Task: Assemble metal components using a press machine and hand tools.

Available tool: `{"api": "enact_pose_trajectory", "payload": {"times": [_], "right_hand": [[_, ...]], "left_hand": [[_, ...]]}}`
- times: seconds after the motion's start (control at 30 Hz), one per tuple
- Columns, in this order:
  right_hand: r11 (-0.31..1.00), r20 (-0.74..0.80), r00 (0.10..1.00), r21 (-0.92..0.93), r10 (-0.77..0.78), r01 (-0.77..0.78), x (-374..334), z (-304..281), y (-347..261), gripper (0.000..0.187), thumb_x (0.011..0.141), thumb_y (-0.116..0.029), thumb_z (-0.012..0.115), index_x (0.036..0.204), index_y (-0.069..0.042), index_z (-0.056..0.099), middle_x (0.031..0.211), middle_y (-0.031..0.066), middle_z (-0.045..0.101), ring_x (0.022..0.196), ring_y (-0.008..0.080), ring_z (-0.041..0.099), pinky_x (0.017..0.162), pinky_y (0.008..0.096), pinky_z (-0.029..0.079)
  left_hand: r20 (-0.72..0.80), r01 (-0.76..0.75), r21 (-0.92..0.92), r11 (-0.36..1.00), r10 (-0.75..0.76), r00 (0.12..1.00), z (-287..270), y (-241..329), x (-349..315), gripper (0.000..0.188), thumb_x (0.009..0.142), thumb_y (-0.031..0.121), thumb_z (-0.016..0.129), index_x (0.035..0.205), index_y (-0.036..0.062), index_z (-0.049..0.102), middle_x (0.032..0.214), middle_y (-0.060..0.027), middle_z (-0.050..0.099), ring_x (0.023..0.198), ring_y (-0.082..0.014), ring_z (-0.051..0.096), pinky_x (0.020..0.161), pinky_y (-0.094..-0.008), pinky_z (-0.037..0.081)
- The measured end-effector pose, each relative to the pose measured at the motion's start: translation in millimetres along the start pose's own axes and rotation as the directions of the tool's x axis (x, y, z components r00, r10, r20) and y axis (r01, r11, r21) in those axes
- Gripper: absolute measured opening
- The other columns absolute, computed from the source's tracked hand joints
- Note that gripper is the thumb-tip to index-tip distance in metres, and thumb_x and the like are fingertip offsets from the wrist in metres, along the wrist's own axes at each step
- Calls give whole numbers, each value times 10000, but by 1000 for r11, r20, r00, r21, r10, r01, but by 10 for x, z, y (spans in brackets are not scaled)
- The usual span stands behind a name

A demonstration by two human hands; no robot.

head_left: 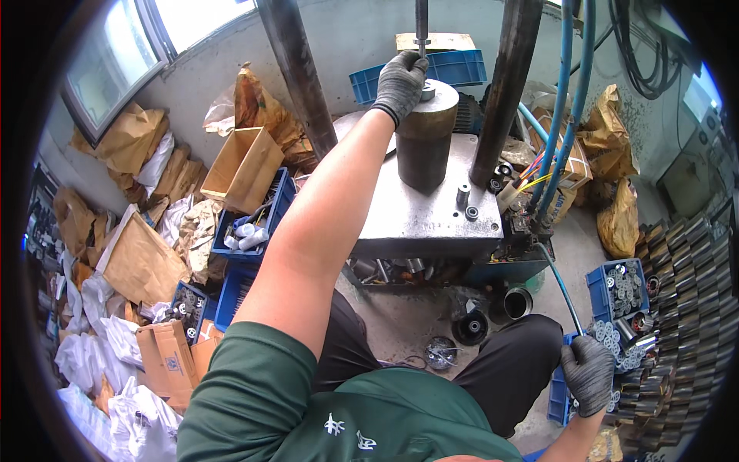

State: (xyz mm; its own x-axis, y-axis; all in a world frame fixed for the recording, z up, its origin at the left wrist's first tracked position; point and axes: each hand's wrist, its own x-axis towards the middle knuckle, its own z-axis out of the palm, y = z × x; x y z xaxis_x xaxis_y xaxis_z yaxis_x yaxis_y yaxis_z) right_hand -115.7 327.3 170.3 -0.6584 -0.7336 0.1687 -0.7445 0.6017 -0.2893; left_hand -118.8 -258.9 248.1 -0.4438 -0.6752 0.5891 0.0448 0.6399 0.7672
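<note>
My left hand point(400, 83), in a grey glove, reaches far forward over a thick steel cylinder point(426, 138) standing on a metal press table point(431, 219). Its fingers are closed at the lower end of an upright metal rod point(422, 23); they hide where the rod ends. Beside these fingers, a small metal ring point(428, 94) sits on the cylinder's top. Low at the right, my right hand point(589, 373), also gloved, is closed round the end of a thin blue lever point(563, 289). The lever slants up from it toward the table's right side.
Two dark steel columns point(299, 73) point(506, 92) flank the cylinder. Small metal bushings point(463, 194) stand on the table's right. Blue hoses point(568, 115) hang beside it. Blue crates of metal parts point(618, 289) and stacked metal tubes point(677, 308) line the right; cartons and bags point(146, 258) crowd the left.
</note>
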Motion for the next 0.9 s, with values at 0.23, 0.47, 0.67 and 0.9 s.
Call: {"api": "enact_pose_trajectory", "payload": {"times": [0.23, 0.47, 0.67, 0.9], "right_hand": [[1000, -14, 1000, -12, 17, -17, -7, 15, 19, 214, 846, -160, 738, 728, -15, 634, 715, 213, 613, 704, 427, 624, 641, 500, 477], [1000, 5, 1000, -1, 30, -30, -13, 24, 16, 216, 854, -160, 739, 734, -21, 626, 704, 205, 603, 683, 420, 610, 629, 494, 462], [1000, -53, 998, -15, -16, 16, -18, 23, -2, 224, 858, -152, 734, 727, -18, 610, 697, 207, 594, 681, 419, 603, 622, 494, 452], [1000, -27, 1000, -19, -6, 5, 8, 9, 29, 224, 853, -142, 732, 731, -5, 605, 697, 220, 581, 649, 427, 578, 605, 498, 437]], "left_hand": [[-24, -34, 75, 997, 36, 999, 1, 1, 5, 236, 1023, 232, 623, 1154, 64, 723, 926, -84, 739, 829, -161, 681, 790, -325, 549], [-51, -38, 92, 995, 42, 998, -29, -22, 21, 279, 992, 271, 643, 1125, 39, 725, 952, -174, 753, 872, -292, 726, 840, -393, 557], [-12, -22, 114, 993, 24, 1000, -25, 22, -20, 260, 1013, 259, 640, 1137, 47, 723, 933, -104, 749, 859, -190, 685, 838, -332, 536], [3, -7, 86, 996, 7, 1000, -23, -31, -10, 252, 1005, 247, 658, 1146, 50, 729, 950, -90, 751, 870, -167, 680, 840, -331, 540]]}}
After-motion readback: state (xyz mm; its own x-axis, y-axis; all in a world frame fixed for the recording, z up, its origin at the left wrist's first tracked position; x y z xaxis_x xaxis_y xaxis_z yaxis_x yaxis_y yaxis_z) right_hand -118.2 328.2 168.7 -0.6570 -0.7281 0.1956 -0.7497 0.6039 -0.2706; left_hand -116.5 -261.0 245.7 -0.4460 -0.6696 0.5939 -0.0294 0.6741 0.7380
